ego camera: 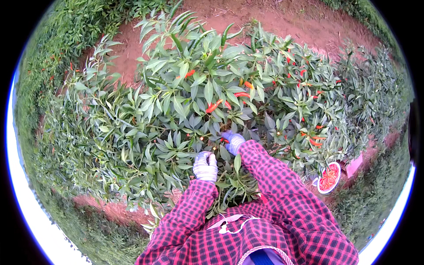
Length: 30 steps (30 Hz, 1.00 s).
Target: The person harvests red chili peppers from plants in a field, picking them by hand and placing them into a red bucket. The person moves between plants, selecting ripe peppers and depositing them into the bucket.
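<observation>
Both my hands wear pale, striped-looking gloves and are in among the leaves of a chili pepper plant (180,109). My left hand (205,166) is at the near side of the foliage with its fingers bent; whether anything is between the fingertips does not show. Farther in, my right hand (234,142) reaches under the leaves, its fingertips partly hidden. Right beside those fingers is a red chili (224,140), and I cannot tell whether they grip it. Beyond the hands, more ripe chilies (213,106) hang among the leaves, and long green chilies (225,34) stand at the top of the plant.
A white container (329,178) of picked red chilies stands at the right, near a pink object (354,165). Chili plants spread to both sides, with red fruit (315,142) on the right. Reddish soil (281,16) runs between the rows.
</observation>
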Available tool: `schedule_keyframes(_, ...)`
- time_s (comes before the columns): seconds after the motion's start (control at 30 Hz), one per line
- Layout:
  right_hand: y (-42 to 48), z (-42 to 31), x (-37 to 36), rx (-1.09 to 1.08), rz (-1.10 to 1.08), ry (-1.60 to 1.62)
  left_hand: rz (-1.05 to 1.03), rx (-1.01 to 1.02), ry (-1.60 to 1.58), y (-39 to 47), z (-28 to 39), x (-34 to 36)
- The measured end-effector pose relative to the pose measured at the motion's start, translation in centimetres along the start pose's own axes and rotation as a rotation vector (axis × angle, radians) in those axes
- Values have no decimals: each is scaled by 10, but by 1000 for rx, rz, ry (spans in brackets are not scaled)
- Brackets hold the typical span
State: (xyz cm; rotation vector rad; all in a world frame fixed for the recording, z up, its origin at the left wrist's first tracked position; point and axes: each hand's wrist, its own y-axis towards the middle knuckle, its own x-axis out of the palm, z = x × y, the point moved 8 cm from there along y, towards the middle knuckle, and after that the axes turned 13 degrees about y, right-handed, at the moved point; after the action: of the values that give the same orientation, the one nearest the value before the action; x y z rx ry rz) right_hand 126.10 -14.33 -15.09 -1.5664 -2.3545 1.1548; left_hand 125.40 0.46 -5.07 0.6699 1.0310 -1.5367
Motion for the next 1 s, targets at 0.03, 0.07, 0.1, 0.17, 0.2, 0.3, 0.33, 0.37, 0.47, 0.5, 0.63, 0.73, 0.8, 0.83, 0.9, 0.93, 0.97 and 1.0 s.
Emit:
schedule_keyframes(0.03,4,-7,4,-60,-21,-156,-25,-6,3,0,-2,3)
schedule_keyframes(0.07,7,-10,1,-69,4,-111,19,70,14,1,3,0)
schedule_keyframes(0.1,8,-9,1,-16,-9,-91,37,109,26,1,5,-1)
schedule_keyframes(0.17,1,-7,-9,87,31,-50,58,189,63,2,12,-3)
schedule_keyframes(0.2,-6,-7,-19,103,84,-13,75,226,71,3,17,-5)
schedule_keyframes(0.3,-29,-14,-50,61,302,102,131,338,85,4,37,-13)
schedule_keyframes(0.33,-33,-14,-53,35,293,267,115,312,38,6,40,-13)
schedule_keyframes(0.37,-36,-14,-52,17,273,436,91,276,-4,8,43,-12)
schedule_keyframes(0.47,-34,-15,-46,-43,235,756,-107,108,-27,20,41,3)
schedule_keyframes(0.5,-30,-17,-43,-64,226,833,-120,146,55,26,46,7)
schedule_keyframes(0.63,-16,-23,-39,-88,222,752,-291,120,256,45,43,31)
schedule_keyframes(0.73,-21,-21,-53,38,322,783,-324,176,258,49,49,35)
schedule_keyframes(0.8,-32,-27,-38,208,81,1745,-300,196,238,48,56,27)
schedule_keyframes(0.83,-36,-48,-50,16,-57,1897,-292,184,221,47,60,22)
schedule_keyframes(0.9,-44,-75,-76,-245,-119,1938,-238,151,156,47,69,9)
schedule_keyframes(0.93,-48,-76,-84,-212,-38,1866,-134,169,134,46,77,-4)
schedule_keyframes(0.97,-44,-76,-95,-197,108,1745,28,285,68,51,91,-21)
schedule_keyframes(1.0,-43,-85,-107,-265,174,1636,150,363,9,55,99,-34)
